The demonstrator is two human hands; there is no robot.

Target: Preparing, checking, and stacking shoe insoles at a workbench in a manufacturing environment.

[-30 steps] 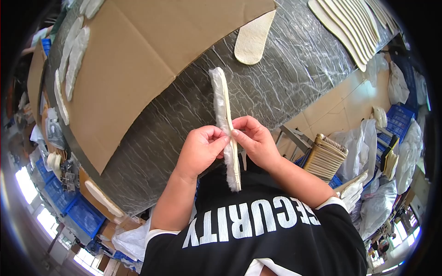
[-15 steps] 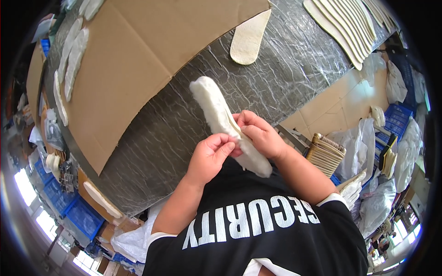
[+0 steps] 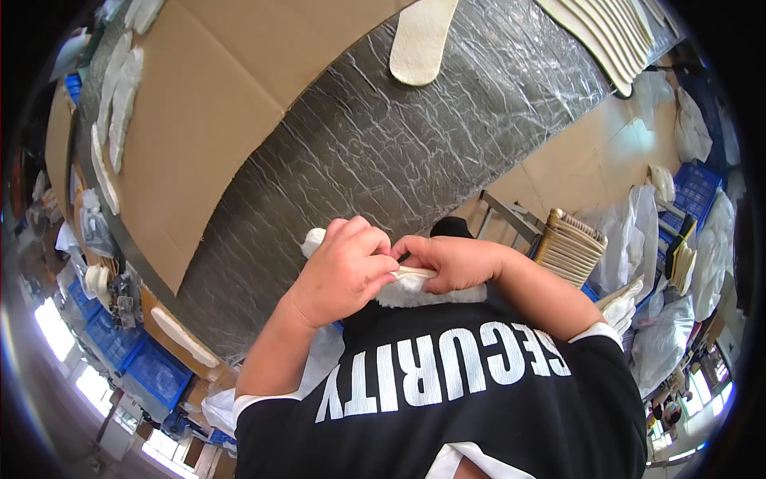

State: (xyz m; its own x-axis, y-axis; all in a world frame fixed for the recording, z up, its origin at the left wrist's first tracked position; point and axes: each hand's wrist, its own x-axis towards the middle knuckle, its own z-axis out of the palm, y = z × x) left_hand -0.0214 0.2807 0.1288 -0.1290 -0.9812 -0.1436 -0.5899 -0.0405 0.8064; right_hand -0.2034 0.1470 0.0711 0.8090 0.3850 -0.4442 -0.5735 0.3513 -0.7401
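A white fleece insole [image 3: 431, 294] is held close in front of my black shirt, lying nearly crosswise, its fluffy side bulging out below the fingers. My left hand [image 3: 339, 270] is closed on its left part, and one fluffy end sticks out past the knuckles. My right hand [image 3: 461, 262] pinches the cream edge near the middle, thumb along it. Both sets of fingertips nearly meet there. Something small and dark shows between them; what it is I cannot tell. On the table beyond lies a single cream insole [image 3: 421, 44], flat side up.
A brown cardboard sheet [image 3: 215, 104] covers the left of the plastic-covered dark table [image 3: 335, 152]. Overlapping insoles [image 3: 602, 40] lie at the far right, white fluffy ones [image 3: 124, 108] along the left edge. A woven-backed chair [image 3: 570, 247], blue crates [image 3: 690, 191] and plastic bags stand at right.
The insole has come nearer my body and turned from steeply slanted to almost crosswise. My left hand has shifted to cover its left part, and the fingertips have gathered at its edge.
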